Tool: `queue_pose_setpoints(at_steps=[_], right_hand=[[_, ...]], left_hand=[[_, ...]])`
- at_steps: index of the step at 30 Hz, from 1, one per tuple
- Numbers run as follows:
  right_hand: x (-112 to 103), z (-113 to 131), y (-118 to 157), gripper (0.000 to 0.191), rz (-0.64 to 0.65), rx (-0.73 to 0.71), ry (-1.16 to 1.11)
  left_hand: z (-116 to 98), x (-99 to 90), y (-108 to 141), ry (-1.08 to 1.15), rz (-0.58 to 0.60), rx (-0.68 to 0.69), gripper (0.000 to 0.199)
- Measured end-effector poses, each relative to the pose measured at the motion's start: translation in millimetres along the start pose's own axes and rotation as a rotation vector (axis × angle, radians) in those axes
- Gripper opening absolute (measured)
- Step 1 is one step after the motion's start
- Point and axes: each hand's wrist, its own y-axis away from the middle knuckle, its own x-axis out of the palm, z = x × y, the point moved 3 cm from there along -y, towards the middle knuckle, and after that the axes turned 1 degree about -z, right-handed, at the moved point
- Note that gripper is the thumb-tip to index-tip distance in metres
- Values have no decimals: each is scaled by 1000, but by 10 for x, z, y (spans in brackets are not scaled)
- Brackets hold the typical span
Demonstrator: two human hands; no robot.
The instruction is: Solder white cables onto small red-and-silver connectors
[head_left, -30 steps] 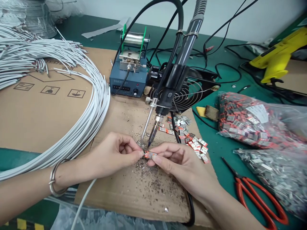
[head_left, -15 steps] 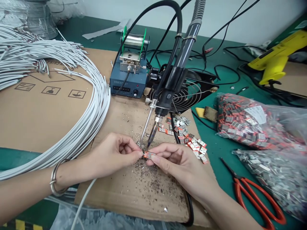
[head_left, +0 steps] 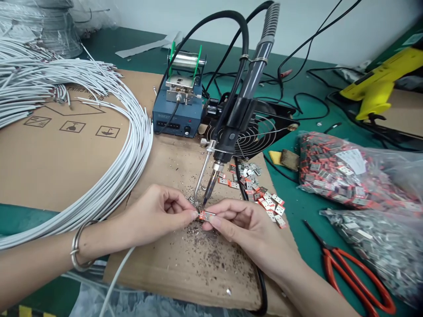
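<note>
A small red and silver USB connector (head_left: pixel 206 216) is pinched between the thumb and fingers of my right hand (head_left: pixel 244 224). My left hand (head_left: pixel 168 211) is closed at the connector's red end, its fingertips pinching the end of a white cable (head_left: pixel 116 275) that runs out below the palm; the cable's tip is hidden. Just above the connector is the tip of the fixed soldering iron (head_left: pixel 209 191), beside a thin metal solder feed tube (head_left: pixel 202 174). Loose connectors (head_left: pixel 271 204) lie on the cardboard to the right of the iron.
A bundle of white cables (head_left: pixel 132 149) curves at left. Behind stand a blue solder feeder (head_left: pixel 172 119) and a black fan (head_left: pixel 261 132). At right are bags of connectors (head_left: pixel 330 171) and metal shells (head_left: pixel 380 242), red-handled scissors (head_left: pixel 350 268), a sponge (head_left: pixel 287 159) and a yellow tool (head_left: pixel 376 90).
The camera view has shifted slightly. Both hands keep nearly the same pose at the iron tip, with the connector still between them.
</note>
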Motion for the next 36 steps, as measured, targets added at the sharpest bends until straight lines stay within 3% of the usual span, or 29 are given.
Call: queue_pose_setpoints(at_steps=[19, 25, 31, 36], right_hand=[[21, -3, -9, 13, -18, 24, 73], [14, -1, 1, 13, 27, -2, 118], [10, 62, 132, 11, 134, -38, 206], [86, 108, 397, 11, 164, -53, 235]], left_hand=[[-7, -6, 2, -61, 7, -17, 16], [-6, -22, 11, -71, 22, 5, 16], [-10, 73, 216, -73, 163, -33, 19], [9, 187, 492, -76, 200, -15, 19]])
